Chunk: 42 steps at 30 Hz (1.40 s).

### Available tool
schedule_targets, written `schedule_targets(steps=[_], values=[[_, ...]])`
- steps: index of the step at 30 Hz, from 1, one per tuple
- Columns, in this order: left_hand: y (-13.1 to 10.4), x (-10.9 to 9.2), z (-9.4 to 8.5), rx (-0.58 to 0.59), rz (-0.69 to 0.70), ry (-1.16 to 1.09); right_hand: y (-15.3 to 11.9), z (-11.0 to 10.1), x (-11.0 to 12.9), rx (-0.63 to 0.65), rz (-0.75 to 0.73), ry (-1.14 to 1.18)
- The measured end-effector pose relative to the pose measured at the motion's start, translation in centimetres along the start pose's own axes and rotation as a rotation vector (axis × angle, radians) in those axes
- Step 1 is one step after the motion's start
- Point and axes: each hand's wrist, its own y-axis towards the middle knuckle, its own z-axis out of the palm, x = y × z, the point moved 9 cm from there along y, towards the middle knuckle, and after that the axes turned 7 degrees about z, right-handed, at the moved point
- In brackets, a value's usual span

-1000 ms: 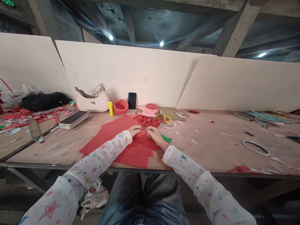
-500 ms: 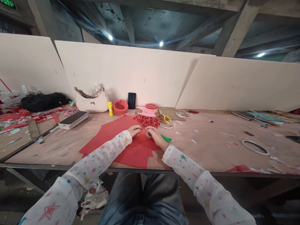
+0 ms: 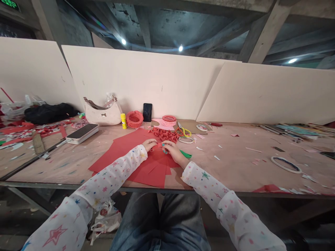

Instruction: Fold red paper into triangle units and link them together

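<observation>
Between my two hands is a small red paper piece (image 3: 158, 146), pinched from both sides above the red sheets. My left hand (image 3: 150, 144) has its fingers closed on the piece's left side. On the other side my right hand (image 3: 170, 150), with teal nails, grips it too. Large red paper sheets (image 3: 149, 174) lie spread beneath both hands. Just beyond them is a heap of folded red paper pieces (image 3: 163, 134). The piece's exact shape is hidden by my fingers.
Yellow-handled scissors (image 3: 186, 131) and a tape roll (image 3: 186, 139) lie beyond my right hand. A glue stick (image 3: 124, 121), red ring stack (image 3: 134, 119), upright phone (image 3: 147, 112) and white handbag (image 3: 102, 113) stand at the back. A white-cased device (image 3: 83, 134) lies left.
The fingers of both hands have shifted very slightly around the small red piece. Everything else stays in place, apart from a tiny shift of the view.
</observation>
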Motion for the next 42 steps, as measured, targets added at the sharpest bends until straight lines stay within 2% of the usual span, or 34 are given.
schedule_targets(steps=[27, 42], values=[[-0.12, -0.37, 0.24, 0.015, 0.037, 0.047, 0.16, -0.03, 0.07, -0.027, -0.057, -0.134], [0.16, -0.52, 0.01, -0.002, 0.093, 0.049, 0.39, -0.19, -0.03, -0.019, -0.061, -0.086]])
